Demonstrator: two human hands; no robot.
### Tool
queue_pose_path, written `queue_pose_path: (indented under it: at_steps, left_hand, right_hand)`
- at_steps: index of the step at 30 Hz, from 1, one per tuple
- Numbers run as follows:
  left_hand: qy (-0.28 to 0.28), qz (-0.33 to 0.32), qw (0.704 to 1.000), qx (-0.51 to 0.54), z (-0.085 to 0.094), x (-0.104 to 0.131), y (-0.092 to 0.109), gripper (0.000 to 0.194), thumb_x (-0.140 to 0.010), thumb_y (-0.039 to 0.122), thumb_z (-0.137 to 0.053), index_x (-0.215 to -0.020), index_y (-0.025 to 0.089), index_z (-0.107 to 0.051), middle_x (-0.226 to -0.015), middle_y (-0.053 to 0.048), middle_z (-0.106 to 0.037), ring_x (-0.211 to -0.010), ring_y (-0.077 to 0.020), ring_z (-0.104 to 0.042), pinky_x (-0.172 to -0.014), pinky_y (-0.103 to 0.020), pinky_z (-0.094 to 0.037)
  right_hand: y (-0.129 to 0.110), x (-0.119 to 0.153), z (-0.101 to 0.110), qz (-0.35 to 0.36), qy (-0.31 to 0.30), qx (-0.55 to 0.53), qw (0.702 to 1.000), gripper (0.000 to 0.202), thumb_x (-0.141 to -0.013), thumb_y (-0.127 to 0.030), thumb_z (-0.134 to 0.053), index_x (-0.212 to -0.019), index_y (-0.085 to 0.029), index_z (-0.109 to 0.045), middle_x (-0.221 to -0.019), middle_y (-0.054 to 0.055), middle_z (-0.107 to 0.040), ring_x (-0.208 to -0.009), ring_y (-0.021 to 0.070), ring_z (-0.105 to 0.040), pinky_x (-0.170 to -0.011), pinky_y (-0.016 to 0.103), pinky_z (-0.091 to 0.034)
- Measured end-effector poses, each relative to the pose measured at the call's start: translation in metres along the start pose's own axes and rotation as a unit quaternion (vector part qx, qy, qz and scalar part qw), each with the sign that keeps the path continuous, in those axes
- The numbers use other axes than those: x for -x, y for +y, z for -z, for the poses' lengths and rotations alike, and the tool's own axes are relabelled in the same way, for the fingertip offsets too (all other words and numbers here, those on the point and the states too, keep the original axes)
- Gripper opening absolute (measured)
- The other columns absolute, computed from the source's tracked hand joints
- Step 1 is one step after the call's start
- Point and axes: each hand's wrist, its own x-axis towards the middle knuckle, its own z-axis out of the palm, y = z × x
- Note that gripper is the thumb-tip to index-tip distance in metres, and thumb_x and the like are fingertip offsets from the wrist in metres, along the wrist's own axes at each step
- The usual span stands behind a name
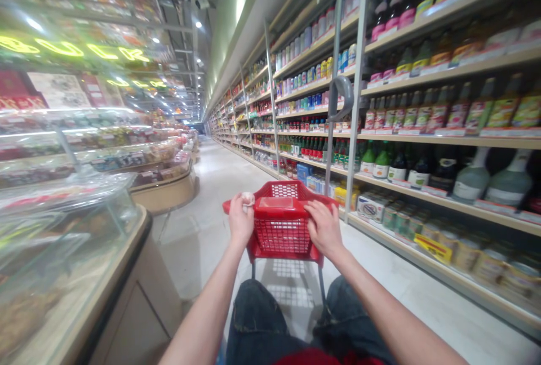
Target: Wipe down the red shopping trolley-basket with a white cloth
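Two ends of one red handle (276, 204) are gripped: the left end is covered by the curled fingers of the left hand (241, 219), the right end by those of the right hand (324, 227). A small pale object (248, 199) is seen at the left hand's thumb and fingertips; what it is cannot be told. By its handle, the red cart (281, 235) is held just ahead of both hands. If that object is pinched too loosely, it could be dropped, and the left grip may be made less sure by it. Beyond the right hand, a long shelf (422, 139) is lined with bottles (480, 107); were the cart pushed harder by the left hand than by the right, it could be swung that way, and the grey post (337, 44), ahead of the right hand, could be struck, or bottles be knocked. Were the opposite done, the counter (143, 297), left of the left hand, could be scraped. If the cart were stopped suddenly, the knees (260, 306), below the hands, could be bumped. How firmly the handle is squeezed cannot be judged.
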Motion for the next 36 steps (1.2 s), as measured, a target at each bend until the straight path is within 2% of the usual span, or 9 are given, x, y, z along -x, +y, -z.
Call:
queue_pose_path:
  at_steps: [5, 9, 14, 18, 23, 27, 31, 33, 36]
  left_hand:
    - [0.008, -0.043, 0.999, -0.027, 0.008, -0.011, -0.027, 0.050, -0.064, 0.000, -0.038, -0.109, 0.017, -0.050, -0.128, -0.012, -0.047, -0.125, -0.0228, -0.040, -0.102, -0.044, -0.038]
    - [-0.090, -0.110, 0.988, -0.058, 0.003, 0.002, -0.010, 0.053, -0.063, 0.000, -0.039, -0.112, 0.018, -0.052, -0.122, -0.011, -0.054, -0.122, -0.0227, -0.044, -0.103, -0.042, -0.036]
    - [-0.102, -0.155, 0.979, -0.084, -0.003, 0.020, 0.010, 0.053, -0.076, 0.024, -0.052, -0.126, 0.013, -0.043, -0.133, -0.015, -0.047, -0.129, -0.0284, -0.036, -0.106, -0.049, -0.028]
    - [-0.109, -0.142, 0.983, -0.046, 0.001, 0.009, -0.019, 0.039, -0.083, 0.026, -0.043, -0.121, 0.019, -0.049, -0.129, -0.011, -0.053, -0.124, -0.0246, -0.043, -0.104, -0.048, -0.031]
    - [-0.043, -0.083, 0.996, 0.016, -0.002, -0.005, -0.046, 0.034, -0.085, 0.024, -0.038, -0.113, 0.017, -0.054, -0.118, -0.011, -0.060, -0.111, -0.0198, -0.054, -0.096, -0.037, -0.043]
    - [-0.055, -0.103, 0.993, 0.023, -0.018, 0.003, -0.017, 0.034, -0.083, 0.020, -0.038, -0.113, 0.017, -0.055, -0.116, -0.009, -0.061, -0.109, -0.0191, -0.055, -0.097, -0.036, -0.043]
    - [-0.116, -0.195, 0.973, 0.031, -0.028, 0.012, 0.022, 0.039, -0.082, 0.014, -0.037, -0.117, 0.019, -0.053, -0.122, -0.006, -0.058, -0.116, -0.0173, -0.051, -0.103, -0.036, -0.038]
    - [-0.133, -0.223, 0.965, 0.028, -0.028, 0.012, 0.028, 0.039, -0.082, 0.015, -0.039, -0.117, 0.020, -0.053, -0.124, -0.006, -0.057, -0.118, -0.0181, -0.049, -0.105, -0.037, -0.036]
    - [-0.080, -0.163, 0.983, 0.018, -0.028, 0.009, 0.022, 0.035, -0.085, 0.021, -0.039, -0.116, 0.017, -0.053, -0.123, -0.009, -0.057, -0.118, -0.0210, -0.049, -0.102, -0.039, -0.038]
  right_hand:
    - [-0.001, 0.001, -0.001, -0.002, 0.007, -0.001, 1.000, 0.037, -0.077, -0.012, -0.041, -0.110, -0.019, -0.057, -0.117, 0.008, -0.060, -0.115, 0.0218, -0.048, -0.106, 0.052, -0.015]
    - [-0.002, 0.001, -0.001, -0.012, 0.013, 0.000, 1.000, 0.036, -0.077, -0.012, -0.041, -0.108, -0.019, -0.057, -0.116, 0.007, -0.060, -0.114, 0.0216, -0.049, -0.106, 0.052, -0.015]
    - [0.002, 0.001, 0.001, -0.014, 0.011, 0.004, 1.000, 0.036, -0.077, -0.013, -0.041, -0.109, -0.019, -0.057, -0.116, 0.008, -0.060, -0.114, 0.0223, -0.049, -0.105, 0.052, -0.016]
    - [0.004, 0.001, 0.003, -0.004, 0.001, 0.002, 1.000, 0.038, -0.077, -0.012, -0.041, -0.111, -0.020, -0.057, -0.118, 0.008, -0.059, -0.115, 0.0222, -0.048, -0.105, 0.052, -0.017]
    - [-0.001, 0.000, 0.001, -0.015, 0.006, -0.017, 1.000, 0.036, -0.076, -0.013, -0.042, -0.107, -0.020, -0.058, -0.117, 0.008, -0.060, -0.115, 0.0215, -0.048, -0.106, 0.050, -0.015]
    - [-0.003, -0.004, 0.003, -0.026, 0.003, -0.040, 0.999, 0.032, -0.076, -0.014, -0.043, -0.103, -0.020, -0.059, -0.113, 0.007, -0.062, -0.111, 0.0210, -0.051, -0.105, 0.048, -0.016]
    - [-0.001, -0.007, 0.008, -0.029, -0.006, -0.058, 0.998, 0.034, -0.077, -0.014, -0.040, -0.106, -0.020, -0.058, -0.111, 0.006, -0.063, -0.109, 0.0204, -0.053, -0.104, 0.047, -0.018]
    - [0.000, -0.007, 0.010, -0.031, -0.011, -0.059, 0.998, 0.035, -0.077, -0.014, -0.040, -0.108, -0.020, -0.056, -0.112, 0.006, -0.063, -0.109, 0.0205, -0.052, -0.104, 0.047, -0.018]
    - [-0.001, -0.006, 0.010, -0.031, -0.019, -0.056, 0.998, 0.037, -0.077, -0.015, -0.040, -0.111, -0.020, -0.055, -0.114, 0.006, -0.062, -0.111, 0.0205, -0.051, -0.105, 0.047, -0.017]
